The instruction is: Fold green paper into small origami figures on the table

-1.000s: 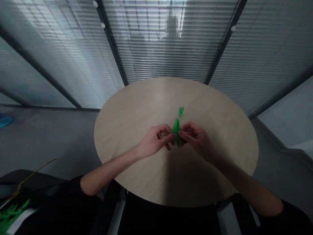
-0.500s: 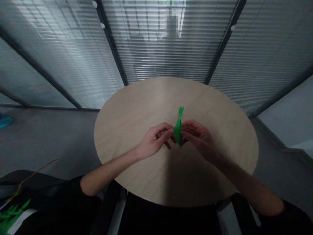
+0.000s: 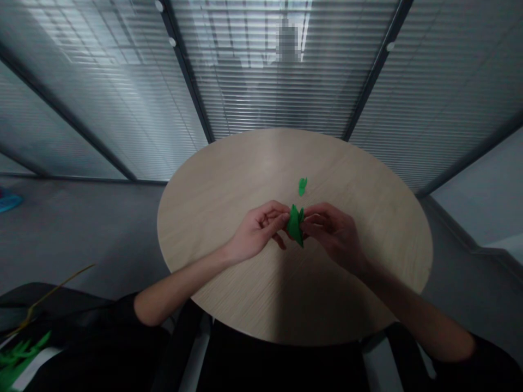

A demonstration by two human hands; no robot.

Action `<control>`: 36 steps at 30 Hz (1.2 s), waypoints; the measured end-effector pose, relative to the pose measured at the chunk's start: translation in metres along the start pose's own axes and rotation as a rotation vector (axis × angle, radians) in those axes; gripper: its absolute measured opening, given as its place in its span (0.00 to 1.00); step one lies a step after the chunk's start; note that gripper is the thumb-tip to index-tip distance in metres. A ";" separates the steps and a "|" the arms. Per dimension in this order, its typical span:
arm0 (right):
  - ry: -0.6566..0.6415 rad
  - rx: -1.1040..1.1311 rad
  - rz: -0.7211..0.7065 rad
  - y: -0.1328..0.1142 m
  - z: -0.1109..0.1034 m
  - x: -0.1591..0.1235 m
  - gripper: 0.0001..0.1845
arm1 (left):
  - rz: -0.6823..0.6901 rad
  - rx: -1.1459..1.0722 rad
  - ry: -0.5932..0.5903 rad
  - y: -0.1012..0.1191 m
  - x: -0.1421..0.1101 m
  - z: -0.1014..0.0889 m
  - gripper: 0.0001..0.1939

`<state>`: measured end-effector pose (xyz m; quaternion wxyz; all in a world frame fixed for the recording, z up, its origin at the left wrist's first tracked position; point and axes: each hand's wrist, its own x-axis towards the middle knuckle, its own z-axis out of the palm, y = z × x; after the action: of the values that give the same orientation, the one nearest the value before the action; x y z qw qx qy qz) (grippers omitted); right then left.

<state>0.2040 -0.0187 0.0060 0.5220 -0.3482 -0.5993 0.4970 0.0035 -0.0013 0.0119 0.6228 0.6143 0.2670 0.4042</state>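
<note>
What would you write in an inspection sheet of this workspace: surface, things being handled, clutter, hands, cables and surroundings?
Surface: round wood-grain table, a shadow across its near part.
Things handled: folded green paper between the hands; small green piece lying apart beyond it.
Clutter: green leaf-like item at lower left, beside a white strip.
Hands: left hand pinches the paper's left side; right hand has its fingers at the right side.
Cables: none identified; thin yellow strand at lower left, nature unclear.
Surroundings: blinds in dark frames, grey floor, blue item at far left.
</note>
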 end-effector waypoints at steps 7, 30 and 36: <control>0.027 -0.036 -0.009 0.001 0.001 -0.001 0.10 | 0.171 -0.005 0.062 -0.008 -0.004 0.002 0.14; 0.023 -0.118 -0.070 -0.002 -0.001 0.001 0.06 | 0.491 0.725 0.129 0.001 -0.006 -0.006 0.07; 0.066 -0.140 -0.098 0.000 -0.002 0.003 0.06 | 0.482 0.679 0.085 0.000 -0.004 -0.004 0.10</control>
<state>0.2058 -0.0156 0.0062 0.5395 -0.3703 -0.6314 0.4161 -0.0023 -0.0026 0.0102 0.2609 0.8124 0.2591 0.4526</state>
